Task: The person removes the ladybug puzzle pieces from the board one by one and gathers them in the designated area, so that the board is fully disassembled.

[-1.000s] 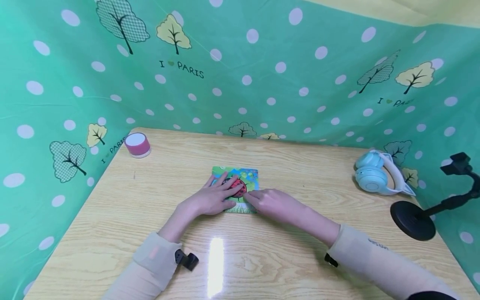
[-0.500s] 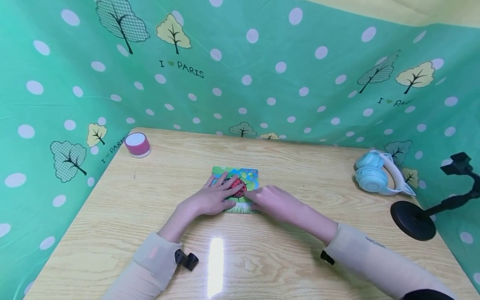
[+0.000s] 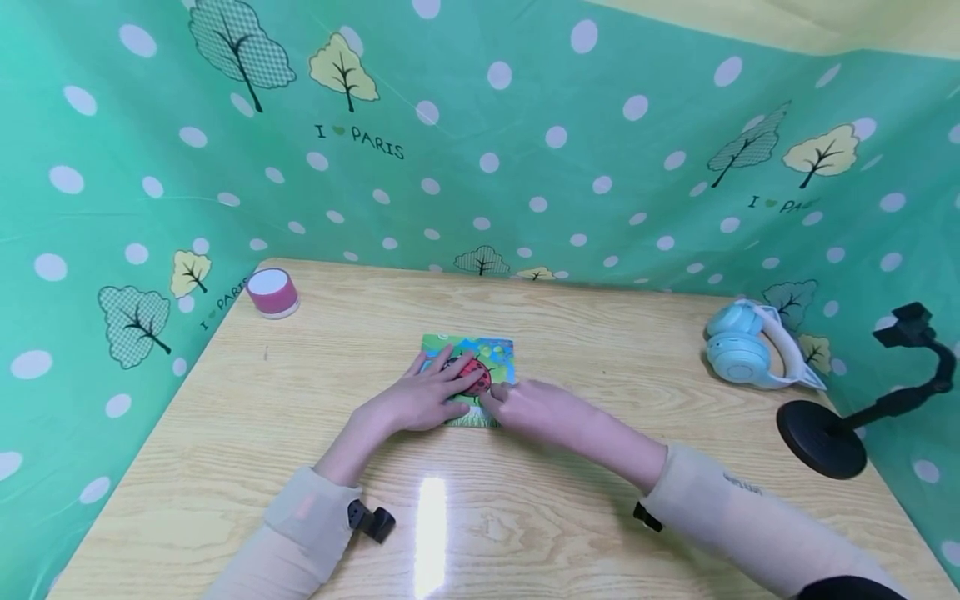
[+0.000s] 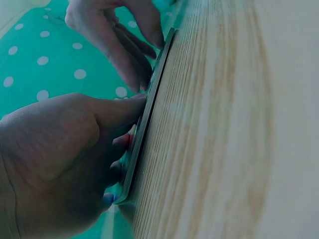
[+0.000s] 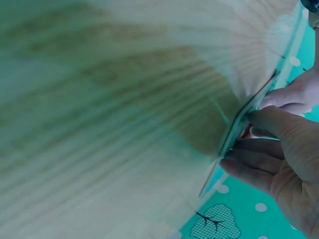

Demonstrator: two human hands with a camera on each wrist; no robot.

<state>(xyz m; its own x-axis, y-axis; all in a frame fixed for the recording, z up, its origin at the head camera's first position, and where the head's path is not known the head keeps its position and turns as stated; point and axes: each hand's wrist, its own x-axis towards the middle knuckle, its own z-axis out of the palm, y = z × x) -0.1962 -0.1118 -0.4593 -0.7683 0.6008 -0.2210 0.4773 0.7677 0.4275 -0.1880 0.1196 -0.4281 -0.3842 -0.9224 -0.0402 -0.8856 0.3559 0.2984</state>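
Note:
A thin, colourful picture board (image 3: pixel 504 350) with a red ladybug (image 3: pixel 481 385) in its middle lies flat on the table. My left hand (image 3: pixel 420 398) rests on its left part, fingers spread over the ladybug. In the left wrist view the thumb of that left hand (image 4: pixel 65 159) lies along the board's near edge (image 4: pixel 137 144). From the right, my right hand (image 3: pixel 532 407) touches the board beside the ladybug's lower right side. Its fingers (image 5: pixel 256 169) reach down to the board's surface in the right wrist view, thumb apart from them, with a bit of red showing between.
A pink round container with a white top (image 3: pixel 273 292) stands at the table's back left corner. Light blue headphones (image 3: pixel 738 350) lie at the back right. In front of them is a black stand (image 3: pixel 821 439) with a bent arm. A green patterned cloth (image 3: pixel 525 158) hangs behind the table.
My right hand has shifted slightly left along the board, its fingertips closer to the ladybug. The left hand and the board stay in place.

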